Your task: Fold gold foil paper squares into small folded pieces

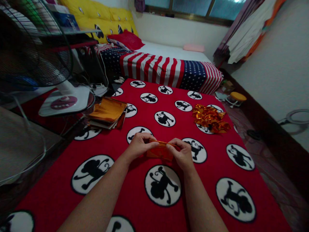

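Observation:
A sheet of shiny orange foil paper (159, 152) is held up over the red cloth, its top edge folded into a narrow strip. My left hand (140, 145) pinches that edge at its left end, thumb in front. At the right end my right hand (180, 151) grips the same edge between thumb and fingers. To the left lies a stack of flat orange and gold foil sheets (107, 111). Off to the right sits a pile of folded, crinkled orange foil pieces (210, 118).
The red cloth (154, 106) with black monkeys in white circles covers the surface before me. A fan (65, 98) stands at the left. Behind is a bed with a striped, starred cover (154, 67). A small yellow-topped stool (238, 96) is on the floor at right.

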`<state>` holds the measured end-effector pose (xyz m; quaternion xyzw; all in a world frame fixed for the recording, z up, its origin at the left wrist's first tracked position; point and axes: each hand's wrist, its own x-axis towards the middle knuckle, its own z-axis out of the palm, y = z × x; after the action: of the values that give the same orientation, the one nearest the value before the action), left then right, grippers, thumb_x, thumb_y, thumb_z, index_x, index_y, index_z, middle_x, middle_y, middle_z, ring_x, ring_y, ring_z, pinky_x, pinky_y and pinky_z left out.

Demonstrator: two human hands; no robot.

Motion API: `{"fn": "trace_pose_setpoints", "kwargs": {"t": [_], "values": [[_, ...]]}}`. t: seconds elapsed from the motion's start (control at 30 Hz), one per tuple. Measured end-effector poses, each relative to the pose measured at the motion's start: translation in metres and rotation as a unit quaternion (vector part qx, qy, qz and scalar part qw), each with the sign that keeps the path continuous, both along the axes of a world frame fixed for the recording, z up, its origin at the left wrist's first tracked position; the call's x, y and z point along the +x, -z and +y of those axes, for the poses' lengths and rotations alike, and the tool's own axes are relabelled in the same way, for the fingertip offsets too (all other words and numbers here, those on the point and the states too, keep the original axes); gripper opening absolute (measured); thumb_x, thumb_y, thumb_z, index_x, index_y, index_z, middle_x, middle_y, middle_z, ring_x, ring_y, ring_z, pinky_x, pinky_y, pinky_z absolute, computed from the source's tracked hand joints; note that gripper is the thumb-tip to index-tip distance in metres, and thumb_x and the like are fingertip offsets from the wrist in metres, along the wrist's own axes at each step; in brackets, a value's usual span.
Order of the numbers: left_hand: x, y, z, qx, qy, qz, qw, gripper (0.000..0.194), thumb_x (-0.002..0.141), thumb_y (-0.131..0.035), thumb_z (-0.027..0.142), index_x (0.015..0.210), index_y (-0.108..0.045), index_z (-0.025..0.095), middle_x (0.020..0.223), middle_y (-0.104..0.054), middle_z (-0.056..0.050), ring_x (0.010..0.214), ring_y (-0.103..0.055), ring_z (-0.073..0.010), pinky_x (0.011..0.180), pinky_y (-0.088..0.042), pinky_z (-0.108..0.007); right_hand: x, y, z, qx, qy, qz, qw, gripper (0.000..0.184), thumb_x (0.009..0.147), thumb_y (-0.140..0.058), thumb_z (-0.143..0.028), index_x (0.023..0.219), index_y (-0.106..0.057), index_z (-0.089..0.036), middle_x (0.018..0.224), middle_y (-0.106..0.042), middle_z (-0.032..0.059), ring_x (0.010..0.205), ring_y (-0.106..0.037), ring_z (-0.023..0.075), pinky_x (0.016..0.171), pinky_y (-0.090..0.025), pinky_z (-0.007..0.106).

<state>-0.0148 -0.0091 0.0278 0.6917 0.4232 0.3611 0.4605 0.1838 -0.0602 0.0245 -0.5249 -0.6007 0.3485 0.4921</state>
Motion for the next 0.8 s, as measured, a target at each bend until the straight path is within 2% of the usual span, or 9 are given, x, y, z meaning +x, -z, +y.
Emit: {"fn": "trace_pose_setpoints", "kwargs": {"t": [0.27,0.53,0.67,0.8], "values": [[-0.0048,0.0030,0.0020,-0.035,-0.008,-0.028,0.999,0.022,0.073,-0.072,0.032,0.079,-0.075,0.011,0.072,-0.070,-0.005,0.064,-0.060,-0.0126,0.057,-0.043,-0.019,0.0009,-0.0001,0.0000,0.010,0.008,0.001,1.000,0.010,0.080,-0.065,-0.022,0.071,-0.065,-0.018,0.069,-0.064,0.0005,0.065,-0.058,0.0137,0.062,-0.043,0.024],[-0.0016,0.0020,0.0026,-0.052,-0.044,-0.075,0.995,0.019,0.067,-0.075,0.028,0.068,-0.073,0.010,0.064,-0.067,-0.005,0.059,-0.058,-0.0114,0.054,-0.042,-0.019,-0.0014,-0.0024,0.0004,-0.006,-0.012,0.031,0.999,0.011,0.079,-0.066,-0.024,0.071,-0.067,-0.017,0.071,-0.064,0.0021,0.067,-0.059,0.0149,0.063,-0.044,0.025],[0.0000,0.0011,0.0025,-0.098,-0.021,-0.098,0.990,0.022,0.068,-0.073,0.031,0.068,-0.069,0.010,0.063,-0.065,-0.003,0.058,-0.057,-0.0108,0.054,-0.042,-0.019,-0.0016,-0.0022,0.0009,-0.023,-0.013,0.038,0.999,0.012,0.078,-0.067,-0.025,0.069,-0.067,-0.017,0.068,-0.063,0.0012,0.064,-0.056,0.0137,0.061,-0.042,0.024],[0.0019,-0.0029,0.0003,-0.071,-0.002,-0.048,0.996,0.020,0.070,-0.070,0.030,0.071,-0.069,0.010,0.063,-0.063,-0.002,0.056,-0.054,-0.0093,0.053,-0.040,-0.018,-0.0040,-0.0034,0.0000,-0.036,-0.015,0.040,0.998,0.012,0.077,-0.067,-0.025,0.069,-0.066,-0.016,0.067,-0.062,0.0007,0.063,-0.054,0.0130,0.059,-0.041,0.023]]}}
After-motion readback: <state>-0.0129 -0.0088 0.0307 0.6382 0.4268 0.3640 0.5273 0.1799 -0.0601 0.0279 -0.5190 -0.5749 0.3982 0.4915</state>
